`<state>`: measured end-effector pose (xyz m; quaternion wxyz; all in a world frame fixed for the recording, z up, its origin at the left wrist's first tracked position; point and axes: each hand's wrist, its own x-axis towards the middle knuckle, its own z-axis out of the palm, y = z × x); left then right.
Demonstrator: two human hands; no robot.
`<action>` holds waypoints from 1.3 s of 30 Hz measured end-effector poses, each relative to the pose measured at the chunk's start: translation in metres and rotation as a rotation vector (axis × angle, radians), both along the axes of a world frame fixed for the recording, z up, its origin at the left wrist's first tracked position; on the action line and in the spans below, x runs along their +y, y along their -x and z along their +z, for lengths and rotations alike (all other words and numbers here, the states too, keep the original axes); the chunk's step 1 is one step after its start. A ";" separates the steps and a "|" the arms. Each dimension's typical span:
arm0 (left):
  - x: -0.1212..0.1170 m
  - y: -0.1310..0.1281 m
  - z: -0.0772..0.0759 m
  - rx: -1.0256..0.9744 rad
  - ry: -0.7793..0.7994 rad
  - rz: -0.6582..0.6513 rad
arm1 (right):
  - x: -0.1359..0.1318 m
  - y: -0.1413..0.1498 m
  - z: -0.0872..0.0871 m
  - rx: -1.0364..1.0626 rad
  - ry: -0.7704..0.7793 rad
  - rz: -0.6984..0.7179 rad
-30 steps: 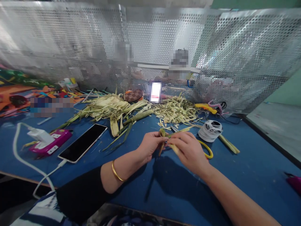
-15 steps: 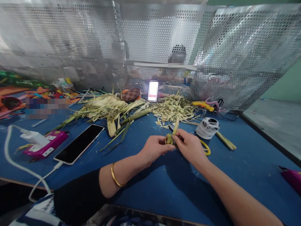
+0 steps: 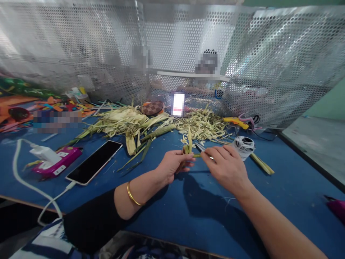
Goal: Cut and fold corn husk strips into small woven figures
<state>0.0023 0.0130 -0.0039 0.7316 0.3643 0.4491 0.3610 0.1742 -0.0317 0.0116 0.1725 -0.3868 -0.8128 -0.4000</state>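
Your left hand [image 3: 174, 166] pinches a small folded leaf piece [image 3: 186, 149] between thumb and fingers, raised over the near middle of the table [image 3: 161, 219], with one pale end standing up. A thin green strip [image 3: 197, 155] runs from it to your right hand [image 3: 226, 167], whose bent fingertips close on its other end. Your left forearm slants in from the near left, with a gold bangle [image 3: 133, 194] at the wrist and a black sleeve [image 3: 91, 221] above; your bare right forearm comes from the near right corner, palm down. Metal blades [image 3: 199, 146] lie just beyond your right fingers; you can't tell whether that hand touches them. It also partly hides the thread spool [image 3: 244, 148] right behind it.

Farther out, shredded leaf [image 3: 202, 126] is heaped toward the far edge, with longer leaves [image 3: 121, 122] left of it and a loose stalk [image 3: 262, 164] toward the right edge. Left of your arm lie a phone [image 3: 94, 162] and a purple power strip [image 3: 58, 162]. A perforated metal screen [image 3: 183, 39] blocks the far edge.
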 end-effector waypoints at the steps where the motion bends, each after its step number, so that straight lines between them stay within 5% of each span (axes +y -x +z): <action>1: 0.000 0.000 0.000 0.002 -0.001 0.002 | -0.002 0.003 0.000 -0.037 -0.023 -0.016; 4: 0.002 0.001 0.000 -0.004 -0.007 0.022 | -0.006 0.014 -0.005 -0.033 0.020 -0.049; 11: 0.006 0.003 -0.001 0.099 -0.106 0.078 | -0.008 0.025 -0.019 0.388 0.418 0.038; 15: 0.000 0.001 0.002 0.141 -0.212 0.000 | -0.005 0.014 -0.013 0.588 0.379 -0.015; 24: -0.004 0.004 0.002 0.207 -0.293 -0.268 | 0.004 0.010 -0.018 0.617 0.482 0.075; 28: -0.006 0.003 0.004 0.236 -0.348 -0.288 | 0.004 0.009 -0.016 0.737 0.458 0.061; 34: -0.011 0.000 0.005 0.306 -0.411 -0.302 | 0.008 0.002 -0.012 0.600 0.636 0.113; 39: -0.010 0.002 0.005 0.354 -0.476 -0.329 | 0.009 0.002 -0.012 0.696 0.696 0.108</action>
